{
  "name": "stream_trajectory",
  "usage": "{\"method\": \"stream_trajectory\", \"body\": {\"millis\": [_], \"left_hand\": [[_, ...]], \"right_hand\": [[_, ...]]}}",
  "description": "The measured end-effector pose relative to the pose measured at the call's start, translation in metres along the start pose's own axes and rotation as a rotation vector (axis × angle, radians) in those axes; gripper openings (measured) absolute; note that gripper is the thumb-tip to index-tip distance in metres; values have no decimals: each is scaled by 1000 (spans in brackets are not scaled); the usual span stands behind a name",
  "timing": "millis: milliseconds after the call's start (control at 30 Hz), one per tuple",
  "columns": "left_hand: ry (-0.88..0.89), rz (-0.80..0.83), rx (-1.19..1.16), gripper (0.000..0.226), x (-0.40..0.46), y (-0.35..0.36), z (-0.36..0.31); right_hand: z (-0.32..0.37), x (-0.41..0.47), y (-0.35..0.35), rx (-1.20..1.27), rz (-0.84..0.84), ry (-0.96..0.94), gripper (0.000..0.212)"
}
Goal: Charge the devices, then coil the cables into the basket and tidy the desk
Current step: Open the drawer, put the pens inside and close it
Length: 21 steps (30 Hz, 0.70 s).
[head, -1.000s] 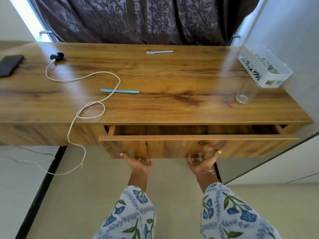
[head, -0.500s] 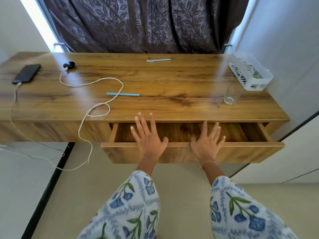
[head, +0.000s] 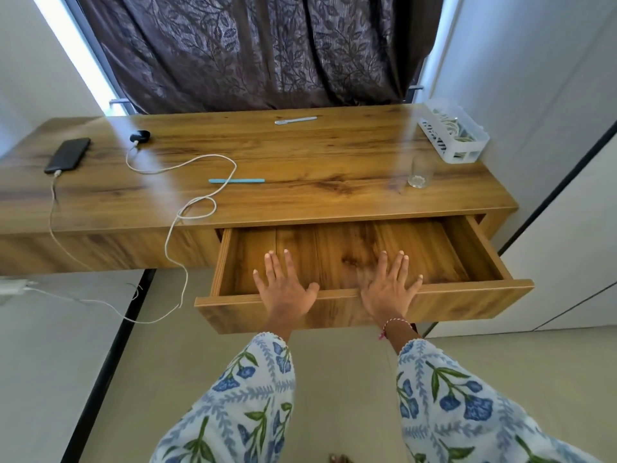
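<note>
Both hands, left hand and right hand, are resting flat with fingers spread on the open drawer front, so best now is reaching ahead-left for the pens, cable and phone beyond.

The basket's contents are too small to tell, perhaps coiled cables; the charger is cut off at the left edge.

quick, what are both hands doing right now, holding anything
Left hand: open, fingers spread over the drawer front edge, holding nothing.
Right hand: open, fingers spread over the same edge, holding nothing.
</note>
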<state>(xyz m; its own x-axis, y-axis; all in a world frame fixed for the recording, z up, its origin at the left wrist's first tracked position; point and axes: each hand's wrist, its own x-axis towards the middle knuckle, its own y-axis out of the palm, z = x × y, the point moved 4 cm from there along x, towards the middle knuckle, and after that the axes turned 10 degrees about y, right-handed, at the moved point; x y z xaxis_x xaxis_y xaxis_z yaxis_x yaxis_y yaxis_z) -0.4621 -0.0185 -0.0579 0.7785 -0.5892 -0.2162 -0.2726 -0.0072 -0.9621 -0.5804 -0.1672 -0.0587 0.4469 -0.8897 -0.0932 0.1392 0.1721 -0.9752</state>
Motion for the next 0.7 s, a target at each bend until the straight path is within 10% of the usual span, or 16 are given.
{"method": "stream_trajectory", "body": {"millis": [700], "left_hand": [[-70, -31, -188, 98, -33, -4, 12]], "right_hand": [[27, -31, -21, 159, 16, -118, 67]]}}
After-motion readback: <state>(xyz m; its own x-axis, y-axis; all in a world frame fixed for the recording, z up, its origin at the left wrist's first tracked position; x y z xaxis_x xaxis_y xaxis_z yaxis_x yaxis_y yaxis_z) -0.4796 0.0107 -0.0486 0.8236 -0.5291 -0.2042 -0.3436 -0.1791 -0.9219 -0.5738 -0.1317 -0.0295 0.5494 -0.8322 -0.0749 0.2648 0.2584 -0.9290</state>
